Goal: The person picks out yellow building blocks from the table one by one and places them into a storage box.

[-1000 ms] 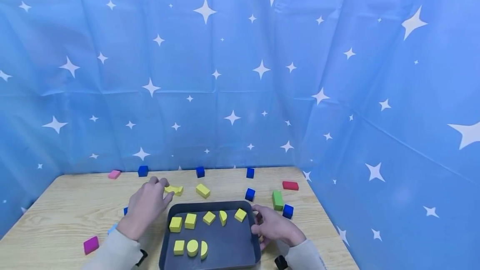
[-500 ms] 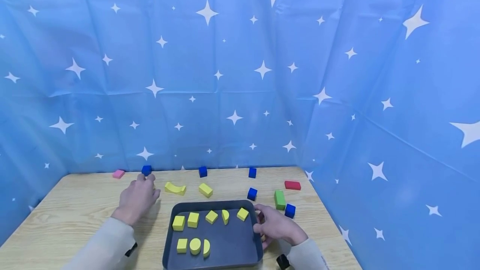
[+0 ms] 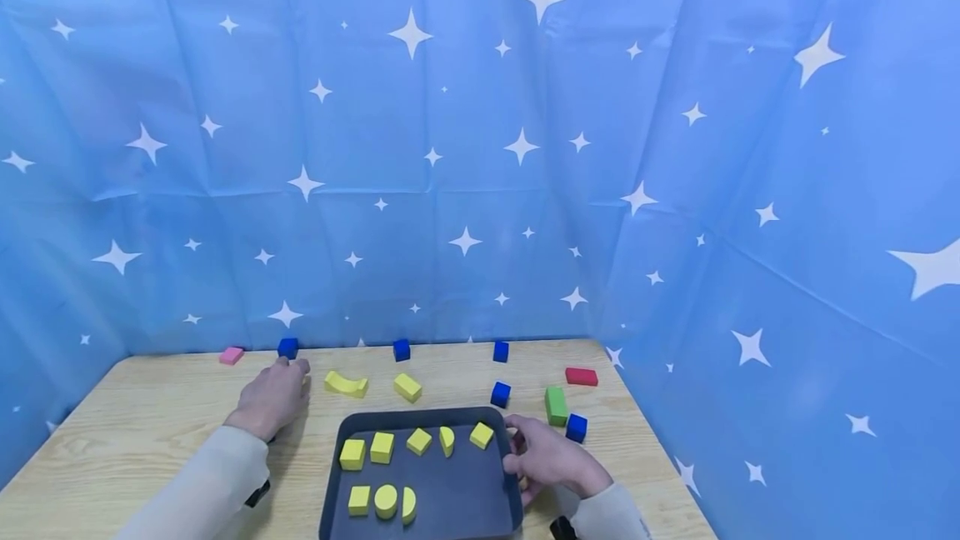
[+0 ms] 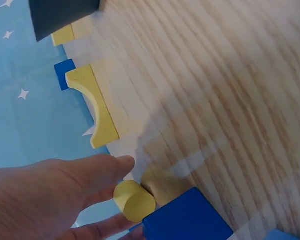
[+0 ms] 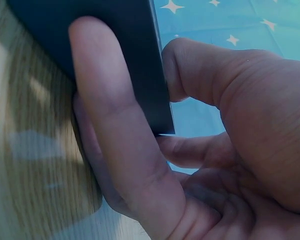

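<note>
In the head view, my left hand [image 3: 272, 398] is low over the left part of the table. Its thumb and fingers are spread around a small yellow cylinder block [image 4: 135, 201] in the left wrist view; a gap shows between thumb and cylinder. Right beside that cylinder sits a blue block [image 4: 187, 220]. My right hand [image 3: 553, 458] grips the right wall of a dark tray [image 3: 465, 515], thumb at the rim and fingers against the outside and underside. Several yellow blocks, among them a cylinder [image 3: 386, 502] and a cube [image 3: 352, 454], lie inside the tray.
Behind the tray lie a yellow arch block [image 3: 346, 385] and a yellow rectangular block [image 3: 407, 387]. Several blue cubes, a pink block [image 3: 231, 355], a green block [image 3: 556, 406] and a red block [image 3: 581, 377] are scattered around. A starry blue curtain [image 3: 450, 148] borders the table.
My left hand has moved left, away from the yellow arch block, to the small yellow cylinder. The right hand keeps its grip on the tray, which stays in place.
</note>
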A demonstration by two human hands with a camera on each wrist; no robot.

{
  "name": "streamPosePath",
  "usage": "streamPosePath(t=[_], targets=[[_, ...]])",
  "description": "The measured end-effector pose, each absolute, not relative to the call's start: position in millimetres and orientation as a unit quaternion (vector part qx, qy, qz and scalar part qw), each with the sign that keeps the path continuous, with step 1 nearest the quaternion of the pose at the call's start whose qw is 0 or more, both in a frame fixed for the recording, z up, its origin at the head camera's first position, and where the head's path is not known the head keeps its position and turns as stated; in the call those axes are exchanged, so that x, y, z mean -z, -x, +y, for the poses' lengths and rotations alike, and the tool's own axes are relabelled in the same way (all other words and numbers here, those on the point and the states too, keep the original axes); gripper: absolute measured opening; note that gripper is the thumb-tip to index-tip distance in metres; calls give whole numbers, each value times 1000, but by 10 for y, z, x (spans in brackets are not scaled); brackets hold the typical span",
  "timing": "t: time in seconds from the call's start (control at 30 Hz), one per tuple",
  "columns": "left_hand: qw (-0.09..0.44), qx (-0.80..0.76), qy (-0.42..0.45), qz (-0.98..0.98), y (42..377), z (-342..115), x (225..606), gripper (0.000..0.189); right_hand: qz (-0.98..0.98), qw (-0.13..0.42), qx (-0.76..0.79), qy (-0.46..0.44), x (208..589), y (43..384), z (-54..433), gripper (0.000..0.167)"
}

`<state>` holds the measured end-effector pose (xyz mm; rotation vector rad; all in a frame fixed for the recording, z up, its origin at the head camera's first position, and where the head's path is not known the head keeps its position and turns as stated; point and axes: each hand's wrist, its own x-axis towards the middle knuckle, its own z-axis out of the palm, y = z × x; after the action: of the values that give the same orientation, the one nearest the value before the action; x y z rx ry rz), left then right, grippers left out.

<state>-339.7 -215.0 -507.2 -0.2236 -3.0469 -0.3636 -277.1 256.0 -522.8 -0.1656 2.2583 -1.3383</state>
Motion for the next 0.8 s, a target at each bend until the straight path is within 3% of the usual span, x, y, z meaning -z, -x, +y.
streamPosePath(t=[0.13, 0.8], targets=[[34, 117, 84, -989, 3412, -2196, 5104, 19, 832, 253, 490, 60, 5233, 2776, 2537, 70], [51, 126, 77, -988, 3283, -2243, 5076, 26, 836, 244, 490, 44, 5248, 2753, 2544, 66]])
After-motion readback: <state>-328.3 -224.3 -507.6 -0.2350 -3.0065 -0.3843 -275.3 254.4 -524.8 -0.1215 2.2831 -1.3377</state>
